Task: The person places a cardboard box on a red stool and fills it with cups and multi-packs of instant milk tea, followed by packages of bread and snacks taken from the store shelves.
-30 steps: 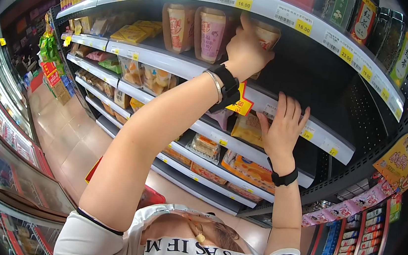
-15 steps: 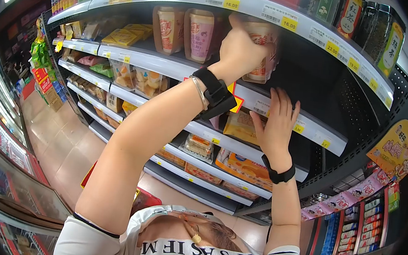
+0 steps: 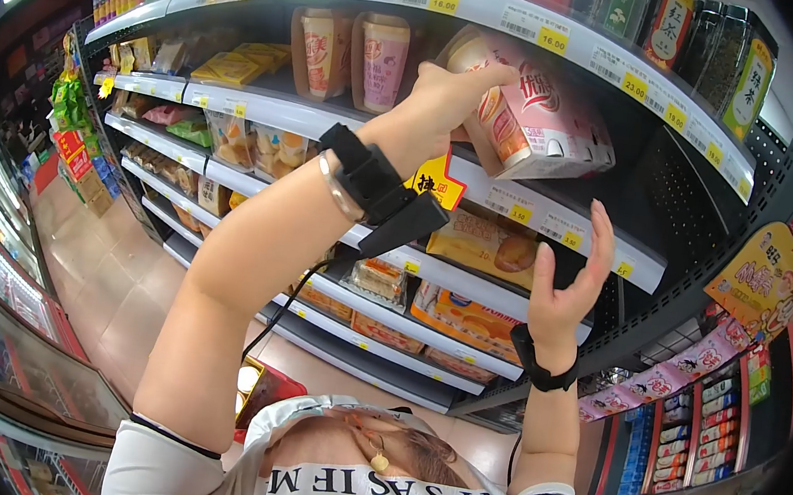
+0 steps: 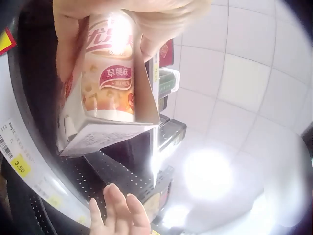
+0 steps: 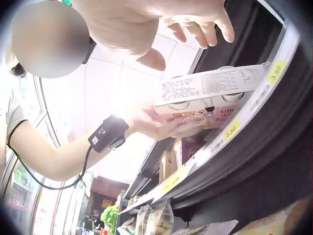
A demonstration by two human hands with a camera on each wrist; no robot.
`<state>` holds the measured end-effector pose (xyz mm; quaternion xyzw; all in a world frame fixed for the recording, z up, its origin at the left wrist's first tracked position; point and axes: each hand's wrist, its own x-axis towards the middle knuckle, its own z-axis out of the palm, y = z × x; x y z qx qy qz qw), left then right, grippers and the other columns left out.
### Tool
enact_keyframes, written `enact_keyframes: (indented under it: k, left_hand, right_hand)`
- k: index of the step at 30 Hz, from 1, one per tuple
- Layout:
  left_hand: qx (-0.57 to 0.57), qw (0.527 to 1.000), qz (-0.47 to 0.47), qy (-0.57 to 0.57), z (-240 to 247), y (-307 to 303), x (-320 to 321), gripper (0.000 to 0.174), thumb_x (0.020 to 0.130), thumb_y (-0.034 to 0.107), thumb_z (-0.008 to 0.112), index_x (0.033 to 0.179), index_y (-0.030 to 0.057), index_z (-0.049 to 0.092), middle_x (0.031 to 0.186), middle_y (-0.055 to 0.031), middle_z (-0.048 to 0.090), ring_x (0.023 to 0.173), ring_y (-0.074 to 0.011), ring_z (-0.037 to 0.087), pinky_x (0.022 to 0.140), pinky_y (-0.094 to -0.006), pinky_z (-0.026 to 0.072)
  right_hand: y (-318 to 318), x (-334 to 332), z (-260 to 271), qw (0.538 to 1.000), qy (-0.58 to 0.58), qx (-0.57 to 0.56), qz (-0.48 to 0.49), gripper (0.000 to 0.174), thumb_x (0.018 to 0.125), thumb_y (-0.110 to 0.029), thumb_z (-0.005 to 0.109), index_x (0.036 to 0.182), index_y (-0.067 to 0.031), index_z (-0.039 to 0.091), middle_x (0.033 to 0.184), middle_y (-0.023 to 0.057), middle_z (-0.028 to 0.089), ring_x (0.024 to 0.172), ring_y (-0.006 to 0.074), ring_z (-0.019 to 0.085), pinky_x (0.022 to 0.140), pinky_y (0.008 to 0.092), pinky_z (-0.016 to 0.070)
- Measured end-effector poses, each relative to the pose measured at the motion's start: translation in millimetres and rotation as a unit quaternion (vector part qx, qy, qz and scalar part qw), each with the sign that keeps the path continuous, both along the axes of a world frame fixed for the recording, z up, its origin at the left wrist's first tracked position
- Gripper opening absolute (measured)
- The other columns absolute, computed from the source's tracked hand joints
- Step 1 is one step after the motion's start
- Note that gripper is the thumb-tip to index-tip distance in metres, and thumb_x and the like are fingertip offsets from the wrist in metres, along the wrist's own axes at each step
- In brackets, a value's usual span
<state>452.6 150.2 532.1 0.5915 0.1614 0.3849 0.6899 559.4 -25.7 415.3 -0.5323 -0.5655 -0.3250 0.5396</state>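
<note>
My left hand (image 3: 431, 106) grips a pink and white carton of drink cups (image 3: 551, 114), thumb across its near side. The carton is tilted over the front lip of the upper shelf. In the left wrist view one printed cup (image 4: 110, 88) shows through the carton's open end. My right hand (image 3: 568, 290) is held up in front of the shelf edge, fingers spread and apart from the carton. The right wrist view shows the carton's printed underside (image 5: 210, 85) below that hand's fingers. Two similar cup packs (image 3: 322, 54) stand to the left on the same shelf.
A shelf (image 3: 527, 20) with price tags and tea jars (image 3: 706, 63) runs just above the carton. A yellow bread bag (image 3: 484, 245) sits on the shelf below. A yellow hanging sign (image 3: 760, 281) is at the right, and glass-fronted coolers (image 3: 33, 306) line the left.
The left hand has drawn the carton forward from the shelf, turning and tilting it. The right hand has come off the shelf edge, its fingers now raised beside the carton.
</note>
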Motion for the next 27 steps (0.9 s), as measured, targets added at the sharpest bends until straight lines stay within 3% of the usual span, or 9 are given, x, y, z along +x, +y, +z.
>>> enact_keyframes:
  k: [5, 11, 13, 17, 21, 22, 24, 26, 27]
  left_hand:
    - [-0.006, 0.994, -0.11, -0.024, -5, -2, -31, 0.045, 0.078, 0.027, 0.068, 0.11, -0.0006, 0.052, 0.098, -0.0105, 0.063, 0.087, -0.0176, 0.063, 0.074, -0.0294, 0.0512]
    - [-0.005, 0.996, -0.09, -0.013, -12, -3, -79, 0.047, 0.08, 0.031, 0.064, 0.115, 0.0022, 0.05, 0.102, -0.0091, 0.063, 0.09, -0.0148, 0.062, 0.079, -0.0281, 0.0488]
    - [0.005, 0.996, -0.077, -0.032, -18, -7, -102, 0.05, 0.078, 0.029, 0.065, 0.113, -0.0037, 0.048, 0.098, -0.0124, 0.062, 0.083, -0.0174, 0.064, 0.072, -0.0302, 0.0514]
    - [0.013, 0.999, -0.022, -0.035, -48, -7, -157, 0.059, 0.079, 0.031, 0.064, 0.122, -0.0013, 0.04, 0.107, -0.0101, 0.058, 0.087, -0.0148, 0.062, 0.073, -0.0302, 0.0517]
    - [0.016, 0.999, 0.012, -0.043, -83, -11, -226, 0.065, 0.078, 0.029, 0.066, 0.126, -0.0008, 0.034, 0.109, -0.011, 0.055, 0.086, -0.0136, 0.062, 0.065, -0.0245, 0.0538]
    - [0.005, 0.999, 0.016, -0.04, -93, -13, -244, 0.072, 0.076, 0.029, 0.068, 0.13, 0.0006, 0.031, 0.112, -0.0108, 0.053, 0.092, -0.0139, 0.06, 0.069, -0.025, 0.0528]
    - [-0.008, 0.998, 0.042, -0.05, -115, -23, -277, 0.076, 0.074, 0.028, 0.07, 0.132, 0.0029, 0.029, 0.116, -0.0107, 0.052, 0.1, -0.0142, 0.056, 0.076, -0.0273, 0.0508]
    - [-0.032, 0.998, 0.031, -0.051, -127, -35, -311, 0.08, 0.071, 0.024, 0.073, 0.134, 0.0042, 0.027, 0.124, -0.0095, 0.048, 0.112, -0.0167, 0.048, 0.095, -0.031, 0.0388]
    - [-0.045, 0.996, 0.045, -0.057, -137, -37, -328, 0.082, 0.07, 0.023, 0.074, 0.135, 0.0043, 0.027, 0.125, -0.0093, 0.047, 0.115, -0.0173, 0.046, 0.097, -0.0312, 0.036]
  right_hand:
    - [-20, 0, -7, 0.999, 0.033, 0.034, -0.009, 0.054, 0.079, -0.001, 0.056, 0.127, 0.0038, 0.032, 0.133, 0.0204, 0.036, 0.124, 0.0319, 0.035, 0.104, 0.0415, 0.0257]
    - [-30, -2, -5, 0.994, 0.06, 0.093, 0.017, 0.048, 0.085, -0.005, 0.05, 0.126, 0.0059, 0.028, 0.132, 0.0233, 0.036, 0.125, 0.034, 0.035, 0.104, 0.0481, 0.0244]
    - [-31, -6, -2, 0.991, 0.079, 0.098, 0.035, 0.048, 0.086, -0.007, 0.049, 0.126, 0.0059, 0.028, 0.131, 0.0237, 0.037, 0.125, 0.0341, 0.036, 0.104, 0.048, 0.0249]
    - [-23, -12, -7, 0.97, 0.189, 0.087, 0.122, 0.047, 0.092, -0.016, 0.043, 0.13, 0.0042, 0.025, 0.132, 0.024, 0.038, 0.123, 0.0322, 0.039, 0.103, 0.0436, 0.0288]
    - [-5, -27, -22, 0.838, 0.402, -0.068, 0.363, 0.055, 0.096, -0.037, 0.033, 0.135, 0.0006, 0.024, 0.135, 0.0156, 0.038, 0.124, 0.026, 0.038, 0.103, 0.0398, 0.03]
    - [3, -31, -32, 0.797, 0.428, -0.116, 0.41, 0.059, 0.096, -0.044, 0.03, 0.137, -0.0021, 0.025, 0.135, 0.0117, 0.038, 0.124, 0.0244, 0.038, 0.103, 0.0398, 0.0293]
    - [18, -39, -64, 0.643, 0.536, -0.181, 0.517, 0.067, 0.092, -0.054, 0.032, 0.137, -0.0048, 0.026, 0.136, 0.0098, 0.038, 0.123, 0.0244, 0.039, 0.102, 0.0402, 0.0308]
    - [29, -40, -101, 0.558, 0.575, -0.277, 0.53, 0.071, 0.089, -0.057, 0.036, 0.136, -0.0047, 0.029, 0.133, 0.0111, 0.041, 0.12, 0.0252, 0.043, 0.099, 0.0405, 0.0345]
    - [39, -56, -100, 0.547, 0.571, -0.292, 0.537, 0.071, 0.089, -0.057, 0.036, 0.136, -0.0047, 0.029, 0.133, 0.0111, 0.041, 0.12, 0.0252, 0.043, 0.099, 0.0405, 0.0345]
